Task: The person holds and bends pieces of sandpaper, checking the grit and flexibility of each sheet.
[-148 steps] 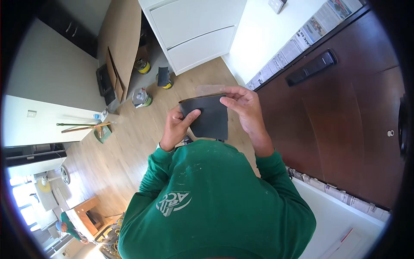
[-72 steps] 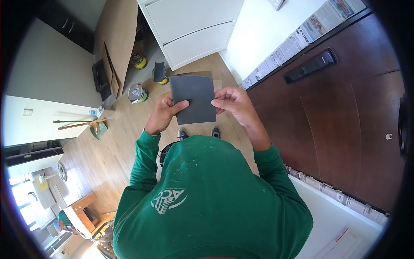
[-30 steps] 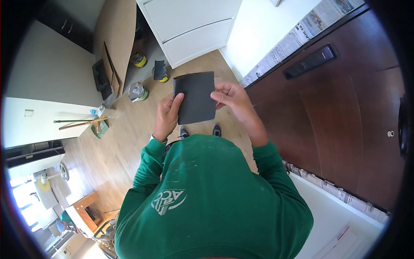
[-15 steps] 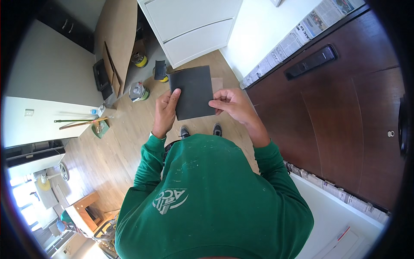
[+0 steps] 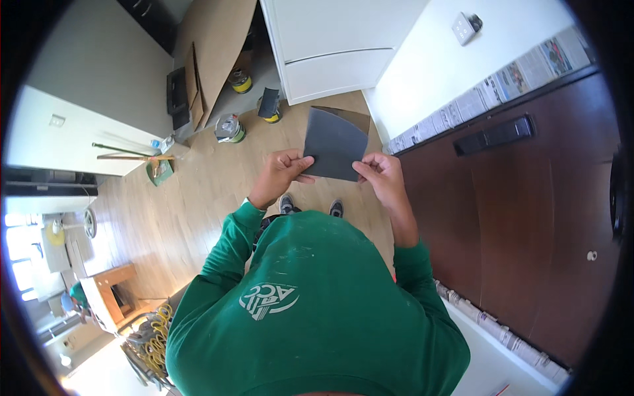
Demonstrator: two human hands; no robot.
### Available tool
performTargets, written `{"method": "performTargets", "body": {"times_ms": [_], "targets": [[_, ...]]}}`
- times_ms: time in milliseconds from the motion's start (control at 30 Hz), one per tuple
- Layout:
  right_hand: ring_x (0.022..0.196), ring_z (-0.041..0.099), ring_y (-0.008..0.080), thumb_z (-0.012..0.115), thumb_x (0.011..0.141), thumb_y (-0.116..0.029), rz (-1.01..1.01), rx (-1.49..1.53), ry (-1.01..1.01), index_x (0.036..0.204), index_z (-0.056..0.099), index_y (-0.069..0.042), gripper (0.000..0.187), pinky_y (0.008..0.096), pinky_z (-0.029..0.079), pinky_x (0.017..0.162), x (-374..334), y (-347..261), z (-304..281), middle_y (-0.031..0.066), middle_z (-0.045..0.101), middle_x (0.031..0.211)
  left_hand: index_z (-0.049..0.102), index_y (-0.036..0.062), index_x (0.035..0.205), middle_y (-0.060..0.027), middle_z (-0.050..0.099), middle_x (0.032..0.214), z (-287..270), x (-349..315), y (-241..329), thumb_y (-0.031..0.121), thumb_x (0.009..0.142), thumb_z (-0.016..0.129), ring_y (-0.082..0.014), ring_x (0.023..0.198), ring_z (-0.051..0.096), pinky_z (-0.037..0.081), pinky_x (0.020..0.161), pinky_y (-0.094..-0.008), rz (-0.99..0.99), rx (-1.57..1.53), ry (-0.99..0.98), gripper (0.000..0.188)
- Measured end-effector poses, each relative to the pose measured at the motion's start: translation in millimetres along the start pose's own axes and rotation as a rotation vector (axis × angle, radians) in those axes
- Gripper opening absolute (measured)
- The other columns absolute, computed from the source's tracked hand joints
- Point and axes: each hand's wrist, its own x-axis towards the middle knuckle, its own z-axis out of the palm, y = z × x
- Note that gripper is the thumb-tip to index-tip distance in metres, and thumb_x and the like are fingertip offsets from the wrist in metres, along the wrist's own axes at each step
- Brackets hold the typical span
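Note:
Between my two hands is a dark grey sheet of sandpaper [image 5: 335, 145], bowed, with its upper part bending away. A brown flap [image 5: 353, 117] shows behind its upper right edge; I cannot tell whether it is the sheet's own back. My left hand [image 5: 285, 173] pinches the lower left corner, thumb on the front and fingers behind. At the lower right corner my right hand [image 5: 382, 175] grips the sheet the same way. Both hands are in front of my chest, above the wooden floor.
Paint cans [image 5: 230, 129] stand on the floor ahead, one with a dark piece [image 5: 269, 102] on top. A white cabinet [image 5: 340, 69] is beyond. On the right is a brown door [image 5: 515, 204] edged with newspaper [image 5: 456, 109]. A dustpan [image 5: 160, 171] lies left; a person [image 5: 76, 298] is far left.
The sandpaper has turned and bowed, its upper part bending back. My left hand has shifted right and down to a lower corner; the right hand has moved slightly right. The view has shifted.

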Motion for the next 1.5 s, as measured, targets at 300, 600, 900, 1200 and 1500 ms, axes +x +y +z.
{"method": "performTargets", "body": {"times_ms": [300, 600, 900, 1200, 1500], "targets": [[0.061, 0.063, 0.0103, 0.074, 0.09, -0.009, 0.141, -0.013, -0.104, 0.083, 0.063, -0.003, 0.014, 0.0257, 0.054, 0.058, -5, 36, 47, 0.0032, 0.064, 0.069, 0.068, -0.0062, 0.098, -0.0044, 0.062, 0.071, -39, -13, -20, 0.032, 0.102, 0.06, -0.0095, 0.06, 0.047, 0.043, 0.055, -0.0319, 0.135, 0.363, 0.232, 0.039], [0.065, 0.064, 0.0109, 0.072, 0.091, -0.008, 0.27, -0.048, -0.217, 0.088, 0.062, -0.001, 0.013, 0.0264, 0.056, 0.059, 21, 66, 143, 0.0039, 0.064, 0.074, 0.066, -0.0033, 0.092, -0.0174, 0.057, 0.066, -127, -42, -41, 0.032, 0.101, 0.059, -0.0239, 0.057, 0.053, 0.043, 0.056, -0.0394, 0.172, 0.354, 0.509, 0.037], [0.076, 0.066, 0.0127, 0.077, 0.088, -0.017, 0.167, 0.056, -0.174, 0.103, 0.065, 0.001, 0.025, 0.027, 0.055, 0.071, 85, 91, 238, 0.0048, 0.067, 0.084, 0.064, 0.0017, 0.087, -0.0236, 0.062, 0.074, -209, -47, -39, 0.03, 0.1, 0.057, -0.0453, 0.071, 0.06, 0.047, 0.062, -0.0507, 0.198, 0.64, 0.698, 0.032], [0.074, 0.06, 0.0067, 0.075, 0.089, -0.019, 0.217, -0.41, -0.722, 0.09, 0.07, -0.001, 0.019, 0.0241, 0.049, 0.066, 272, 103, 271, 0.0024, 0.07, 0.083, 0.067, 0.0057, 0.087, -0.0206, 0.064, 0.073, -283, 26, -63, 0.034, 0.097, 0.062, -0.0431, 0.068, 0.062, 0.049, 0.061, -0.049, 0.12, 0.867, 0.357, 0.03], [0.081, 0.063, 0.0076, 0.067, 0.096, -0.02, 0.728, 0.108, -0.8, 0.095, 0.07, -0.007, 0.013, 0.0237, 0.049, 0.074, 444, 256, 305, 0.0009, 0.07, 0.09, 0.067, 0.0056, 0.075, -0.0206, 0.065, 0.07, -387, 148, -72, 0.048, 0.094, 0.061, -0.0431, 0.071, 0.064, 0.051, 0.062, -0.0492, -0.314, 0.94, 0.397, 0.047]]}}
